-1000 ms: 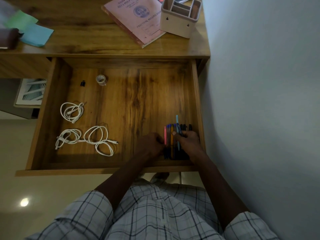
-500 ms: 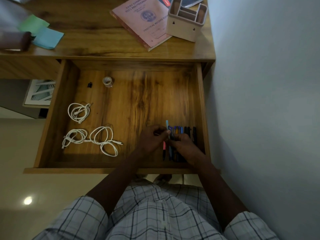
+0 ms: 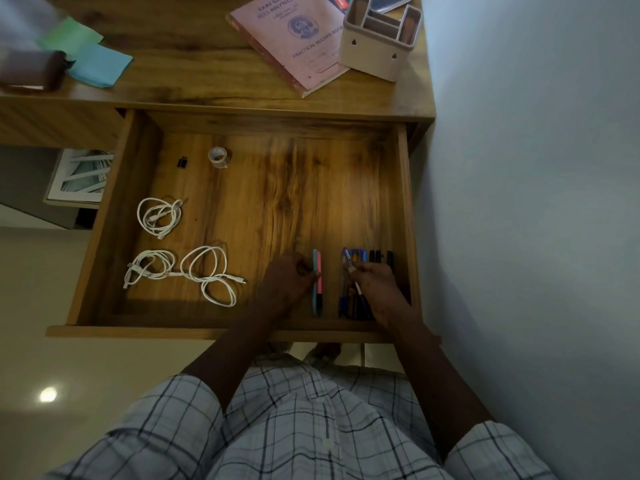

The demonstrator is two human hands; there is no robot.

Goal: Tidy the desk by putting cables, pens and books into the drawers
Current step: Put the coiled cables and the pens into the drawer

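Observation:
The wooden drawer (image 3: pixel 114 216) is pulled out below the desk top. My left hand (image 3: pixel 284 282) pinches a teal and a pink pen (image 3: pixel 317 282) lying near the drawer's front. To their right my right hand (image 3: pixel 377 289) holds a blue pen (image 3: pixel 349 263) over a row of several dark and blue pens (image 3: pixel 374 256) against the right wall. Three coiled white cables (image 3: pixel 159 216) (image 3: pixel 147 268) (image 3: pixel 214 275) lie in the drawer's left half. On the desk lies a pink record book (image 3: pixel 294 39).
A roll of clear tape (image 3: pixel 218 156) and a small black clip (image 3: pixel 180 163) sit at the drawer's back. A beige pen holder (image 3: pixel 379 43), blue and green sticky notes (image 3: pixel 98 64) and a dark case (image 3: pixel 34 69) are on the desk. A wall stands close on the right.
My hands have drawn apart: the left pulled the teal and pink pens to the left, away from the row, while the right stayed on the remaining pens.

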